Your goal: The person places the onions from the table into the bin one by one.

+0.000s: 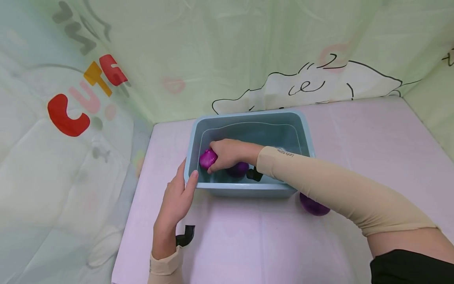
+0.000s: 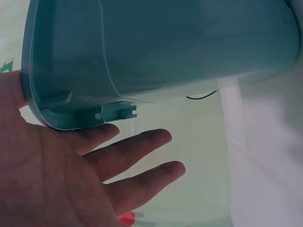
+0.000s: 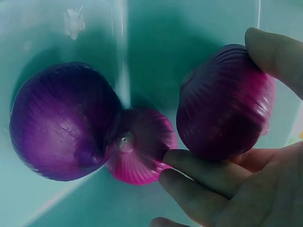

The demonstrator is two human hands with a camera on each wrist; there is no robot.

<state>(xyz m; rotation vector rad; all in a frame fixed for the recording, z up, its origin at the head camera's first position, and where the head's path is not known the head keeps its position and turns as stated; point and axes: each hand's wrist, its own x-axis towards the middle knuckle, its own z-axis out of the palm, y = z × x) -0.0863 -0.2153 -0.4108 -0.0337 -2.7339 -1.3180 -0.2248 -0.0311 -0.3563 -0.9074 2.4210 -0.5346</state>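
Note:
Inside a light-blue plastic bin, my right hand holds a shiny purple onion near the left wall. In the right wrist view, the thumb is on one side of this onion and the fingers on the other. Beside it lie a larger dark purple onion and a smaller magenta one, touching each other. My left hand grips the bin's near left corner, thumb at the front rim and fingers along the outer left side. Its other fingers extend beneath the rim in the left wrist view.
Another purple onion sits on the pale table just outside the bin's near right corner, partly covered by the right forearm. Green printed curtains hang behind the table and at its left side.

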